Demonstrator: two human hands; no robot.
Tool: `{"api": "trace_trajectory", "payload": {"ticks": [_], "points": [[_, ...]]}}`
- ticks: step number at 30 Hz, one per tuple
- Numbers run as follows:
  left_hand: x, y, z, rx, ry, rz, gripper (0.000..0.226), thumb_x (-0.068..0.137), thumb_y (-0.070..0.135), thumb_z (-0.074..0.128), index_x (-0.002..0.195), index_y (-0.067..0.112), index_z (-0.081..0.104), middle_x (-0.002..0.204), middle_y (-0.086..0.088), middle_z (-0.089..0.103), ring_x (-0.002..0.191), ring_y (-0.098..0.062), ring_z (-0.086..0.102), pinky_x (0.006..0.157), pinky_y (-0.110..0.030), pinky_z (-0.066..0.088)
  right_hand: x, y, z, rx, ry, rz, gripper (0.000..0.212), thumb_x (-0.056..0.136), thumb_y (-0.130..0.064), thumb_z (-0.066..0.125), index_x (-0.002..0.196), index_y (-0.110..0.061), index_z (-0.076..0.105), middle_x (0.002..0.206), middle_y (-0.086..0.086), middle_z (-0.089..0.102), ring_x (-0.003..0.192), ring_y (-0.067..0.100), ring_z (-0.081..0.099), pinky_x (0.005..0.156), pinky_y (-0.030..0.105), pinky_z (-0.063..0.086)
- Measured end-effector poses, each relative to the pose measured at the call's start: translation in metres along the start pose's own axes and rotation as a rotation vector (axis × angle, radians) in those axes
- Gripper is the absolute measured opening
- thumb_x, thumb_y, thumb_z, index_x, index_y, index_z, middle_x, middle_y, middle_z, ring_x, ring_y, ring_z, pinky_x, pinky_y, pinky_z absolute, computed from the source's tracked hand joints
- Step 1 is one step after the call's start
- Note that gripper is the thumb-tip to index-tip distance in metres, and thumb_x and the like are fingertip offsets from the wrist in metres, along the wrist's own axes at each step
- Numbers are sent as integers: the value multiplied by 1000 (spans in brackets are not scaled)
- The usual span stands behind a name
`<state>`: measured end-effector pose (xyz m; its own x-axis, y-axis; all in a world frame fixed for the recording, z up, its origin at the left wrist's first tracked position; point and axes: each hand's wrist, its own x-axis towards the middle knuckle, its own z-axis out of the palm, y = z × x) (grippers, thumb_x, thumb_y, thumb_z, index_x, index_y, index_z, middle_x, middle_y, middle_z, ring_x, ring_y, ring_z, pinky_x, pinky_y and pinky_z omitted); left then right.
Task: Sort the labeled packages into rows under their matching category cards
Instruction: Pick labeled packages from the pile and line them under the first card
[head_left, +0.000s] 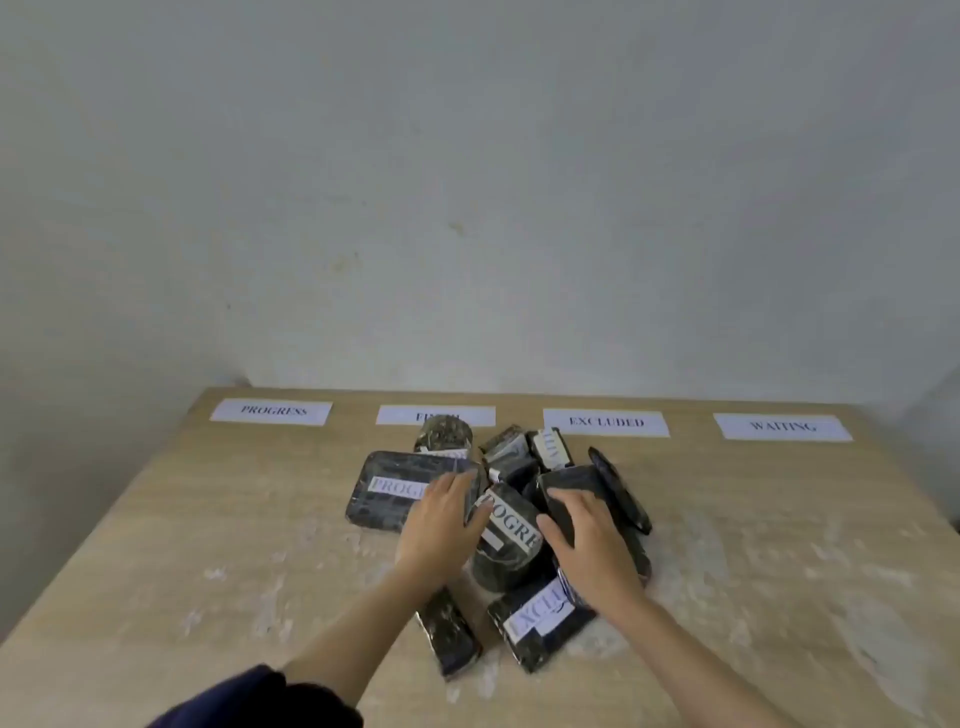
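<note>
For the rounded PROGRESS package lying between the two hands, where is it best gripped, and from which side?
Probably across its curved flanks, from above. The rounded PROGRESS package sits on top of the pile with its label up. The left hand and right hand already flank it, so both sides look open. Its near end rests against the EXCLUDED package, so avoid coming from the front.

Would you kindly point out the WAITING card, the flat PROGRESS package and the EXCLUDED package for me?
WAITING card (782, 426): head view, on its printed word.
Flat PROGRESS package (387, 488): head view, on its white label.
EXCLUDED package (540, 612): head view, on its white label.
</note>
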<state>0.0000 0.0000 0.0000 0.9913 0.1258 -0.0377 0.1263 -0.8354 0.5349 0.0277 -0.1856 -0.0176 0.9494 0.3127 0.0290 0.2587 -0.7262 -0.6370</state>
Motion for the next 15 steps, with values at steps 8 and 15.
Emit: {"api": "trace_trajectory", "payload": {"ticks": [8, 15], "points": [[-17, -6, 26, -316, 11, -223, 55, 86, 51, 55, 128, 16, 53, 112, -1, 54, 98, -14, 54, 85, -30, 51, -15, 1, 38, 607, -52, 367, 42, 98, -31, 38, 136, -14, 40, 123, 10, 49, 89, 16, 62, 71, 27, 56], [-23, 15, 3, -409, 161, 10, 87, 61, 51, 80, 130, 26, 33, 129, 5, 45, 117, -8, 45, 94, -25, 39, 2, -34, 0, 1099, 16, 381, 26, 97, -23, 45, 118, -11, 55, 103, 10, 69, 87, 23, 69, 67, 26, 55]]}}
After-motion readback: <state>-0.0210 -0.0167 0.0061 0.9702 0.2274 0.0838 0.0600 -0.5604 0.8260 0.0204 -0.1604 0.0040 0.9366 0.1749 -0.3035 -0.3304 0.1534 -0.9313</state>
